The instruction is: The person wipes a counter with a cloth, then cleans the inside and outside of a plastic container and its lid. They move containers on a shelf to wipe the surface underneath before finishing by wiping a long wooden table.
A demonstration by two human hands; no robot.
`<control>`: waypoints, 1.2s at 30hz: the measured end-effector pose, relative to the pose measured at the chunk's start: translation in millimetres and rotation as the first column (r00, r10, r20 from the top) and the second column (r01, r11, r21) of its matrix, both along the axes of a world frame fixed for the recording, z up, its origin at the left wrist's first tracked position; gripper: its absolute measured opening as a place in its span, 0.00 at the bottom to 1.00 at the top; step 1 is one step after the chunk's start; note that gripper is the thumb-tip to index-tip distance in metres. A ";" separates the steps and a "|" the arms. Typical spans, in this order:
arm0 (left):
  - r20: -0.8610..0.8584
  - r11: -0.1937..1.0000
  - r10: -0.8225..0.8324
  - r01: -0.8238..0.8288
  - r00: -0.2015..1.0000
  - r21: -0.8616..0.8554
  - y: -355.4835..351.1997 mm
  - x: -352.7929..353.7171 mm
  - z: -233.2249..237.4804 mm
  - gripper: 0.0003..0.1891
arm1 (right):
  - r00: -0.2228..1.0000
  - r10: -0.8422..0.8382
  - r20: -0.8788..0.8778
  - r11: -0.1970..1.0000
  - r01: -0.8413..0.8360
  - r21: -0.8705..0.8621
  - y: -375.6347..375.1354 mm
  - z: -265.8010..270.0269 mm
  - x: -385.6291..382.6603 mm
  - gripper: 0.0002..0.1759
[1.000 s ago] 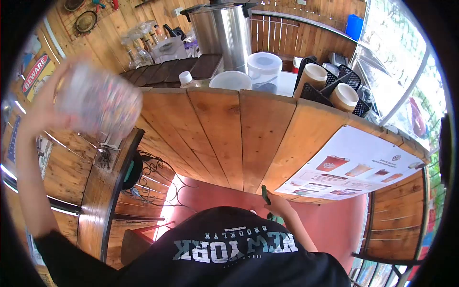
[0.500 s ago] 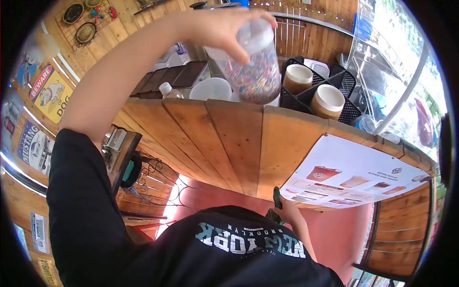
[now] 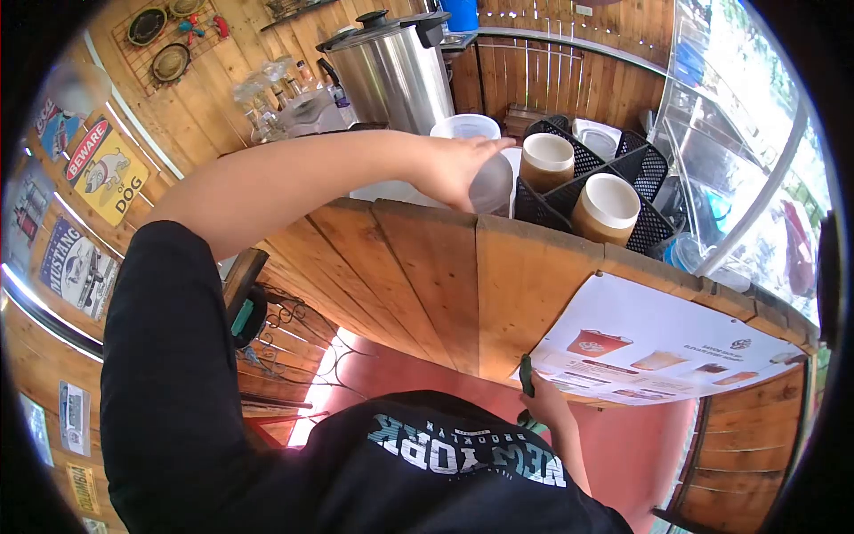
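My left hand (image 3: pixel 455 171) reaches over the wooden counter edge, its thumb and fingers spread around a clear container (image 3: pixel 493 182) that stands low behind the edge. The container's contents are hidden. A translucent white tub (image 3: pixel 464 127) is just behind it. Right of the container, two brown cups with white rims, one (image 3: pixel 547 153) farther back and one (image 3: pixel 610 200) nearer, sit in a black mesh organizer (image 3: pixel 647 163). Down in front of the counter, my right hand (image 3: pixel 547 405) is closed on a dark green item (image 3: pixel 527 376), perhaps cloth.
A large steel pot (image 3: pixel 391 80) with a black lid stands at the back. Bottles and glasses (image 3: pixel 285 93) are left of it. A menu sheet (image 3: pixel 658 347) hangs on the counter front. Clear sheeting (image 3: pixel 747 116) lies to the right; signs (image 3: pixel 107 169) cover the left wall.
My left hand has lowered the container of colourful bits behind the counter edge, and the steel pot now shows. My right hand stays low with the green item.
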State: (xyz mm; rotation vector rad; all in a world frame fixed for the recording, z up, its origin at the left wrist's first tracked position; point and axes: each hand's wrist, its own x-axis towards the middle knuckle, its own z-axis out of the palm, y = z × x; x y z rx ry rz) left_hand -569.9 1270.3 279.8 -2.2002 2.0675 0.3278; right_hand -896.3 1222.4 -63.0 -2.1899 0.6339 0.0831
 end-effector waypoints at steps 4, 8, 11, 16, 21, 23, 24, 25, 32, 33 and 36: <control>0.027 0.997 -0.070 0.070 0.997 -0.011 -7.9 6.8 -27.9 0.49 | 1.000 0.006 0.001 0.999 -0.006 -0.035 -4.8 -7.0 4.3 0.27; -0.045 0.994 -0.095 0.092 0.994 -0.054 -8.4 21.9 -51.2 0.48 | 1.000 -0.003 -0.007 0.999 0.003 0.037 -2.5 13.7 13.9 0.28; -0.074 0.993 -0.043 0.035 0.996 -0.109 8.1 17.2 -15.3 0.49 | 0.997 0.017 -0.075 1.000 -0.018 -0.017 -4.6 4.7 20.3 0.25; 0.140 0.901 0.391 -0.409 0.910 0.143 42.5 44.5 29.7 0.55 | 0.998 0.058 -0.001 0.996 -0.058 -0.073 -3.2 -21.7 19.7 0.22; 0.303 0.858 0.334 -0.421 0.892 0.293 50.0 70.3 -18.5 0.60 | 0.975 0.145 -0.168 0.989 -0.149 -0.017 2.8 -6.4 28.4 0.22; 0.326 0.855 0.310 -0.412 0.893 0.316 47.7 81.4 -32.8 0.60 | 0.956 0.172 -0.237 0.984 -0.178 -0.002 5.2 -2.0 33.2 0.22; 0.279 0.878 0.302 -0.380 0.912 0.291 48.7 83.8 -33.4 0.60 | 0.965 0.167 -0.202 0.985 -0.174 -0.016 5.8 -6.9 34.4 0.21; 0.230 0.899 0.292 -0.349 0.928 0.266 50.6 86.1 -34.4 0.59 | 0.972 0.164 -0.168 0.985 -0.171 -0.028 7.5 -16.4 34.8 0.21; 0.183 0.972 0.191 -0.212 0.964 0.104 57.6 85.5 42.8 0.59 | 0.960 0.163 -0.230 0.986 -0.168 -0.001 24.7 15.4 48.3 0.21; 0.142 0.983 0.173 -0.180 0.975 0.032 64.5 96.3 66.9 0.57 | 0.956 0.183 -0.231 0.982 -0.189 -0.002 25.5 11.1 50.1 0.21; 0.262 0.979 0.197 -0.172 0.945 -0.112 105.1 65.6 150.8 0.62 | 0.945 0.230 -0.234 0.971 -0.238 -0.005 28.3 3.0 54.8 0.22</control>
